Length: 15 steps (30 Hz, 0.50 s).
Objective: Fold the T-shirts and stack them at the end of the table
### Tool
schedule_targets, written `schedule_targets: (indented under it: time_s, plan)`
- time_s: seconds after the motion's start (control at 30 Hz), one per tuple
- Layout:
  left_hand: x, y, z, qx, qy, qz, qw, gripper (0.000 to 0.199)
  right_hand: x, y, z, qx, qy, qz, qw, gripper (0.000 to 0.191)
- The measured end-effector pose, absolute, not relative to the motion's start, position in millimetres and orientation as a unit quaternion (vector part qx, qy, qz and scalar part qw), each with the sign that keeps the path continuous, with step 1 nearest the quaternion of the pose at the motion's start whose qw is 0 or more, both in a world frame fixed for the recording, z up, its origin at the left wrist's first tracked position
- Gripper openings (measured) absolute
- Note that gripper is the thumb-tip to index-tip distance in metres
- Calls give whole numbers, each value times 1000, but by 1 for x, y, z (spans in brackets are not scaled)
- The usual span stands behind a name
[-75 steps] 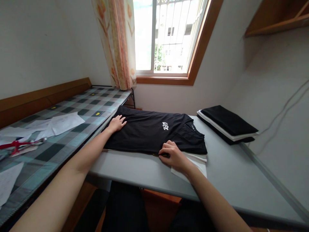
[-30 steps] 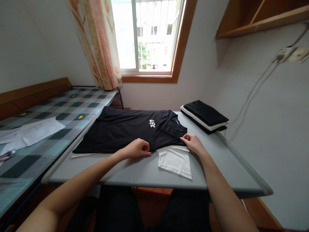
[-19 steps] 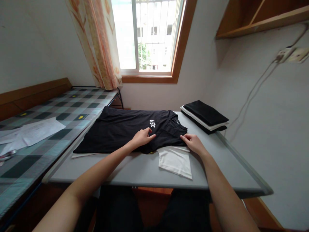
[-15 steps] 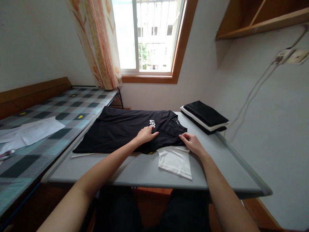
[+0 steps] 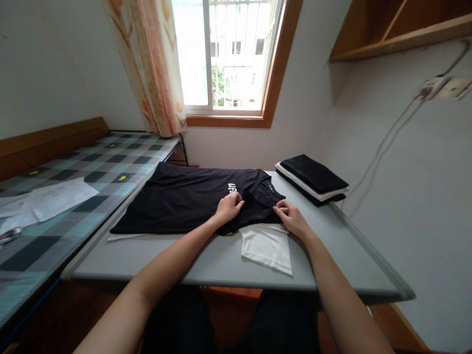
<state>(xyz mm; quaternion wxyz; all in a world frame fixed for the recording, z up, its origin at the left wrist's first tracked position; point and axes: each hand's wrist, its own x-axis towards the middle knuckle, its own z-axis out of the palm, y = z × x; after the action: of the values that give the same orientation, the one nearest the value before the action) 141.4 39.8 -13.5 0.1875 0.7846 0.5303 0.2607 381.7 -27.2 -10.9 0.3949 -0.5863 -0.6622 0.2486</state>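
Note:
A black T-shirt [image 5: 184, 201] with white lettering on its chest lies spread on the grey table, its collar toward the right. Beneath it is a white garment, whose white sleeve [image 5: 267, 248] sticks out at the near side. My left hand [image 5: 229, 207] is on the black shirt's chest just below the lettering, thumb and fingers drawn together on the cloth. At the shirt's near shoulder, beside the collar, my right hand [image 5: 292, 216] pinches the edge between thumb and fingers.
A stack of folded black and white clothes [image 5: 313, 177] sits at the table's [image 5: 354, 255] back right. To the left is a bed [image 5: 121, 162] with a checked cover and loose papers [image 5: 55, 199]. A wall shelf [image 5: 401, 37] hangs at upper right, near cords and a socket.
My left hand has shifted slightly right over the black shirt, and its thumb and fingers have come together. The right hand stays at the shoulder.

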Motion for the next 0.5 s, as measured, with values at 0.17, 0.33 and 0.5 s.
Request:
schedule_targets:
  time_s: [0.17,0.33,0.5]
  plan:
    - [135,42,-11,765,573,241,166,20,384,-23,-16,-632,-651,193,374,40]
    - [131,42,-8,781,586,186,112,21,385,-22,-17,-664,-656,130,334,33]
    - [128,29,13,862,436,240,98,20,387,-20,-20,-674,-661,107,312,26]
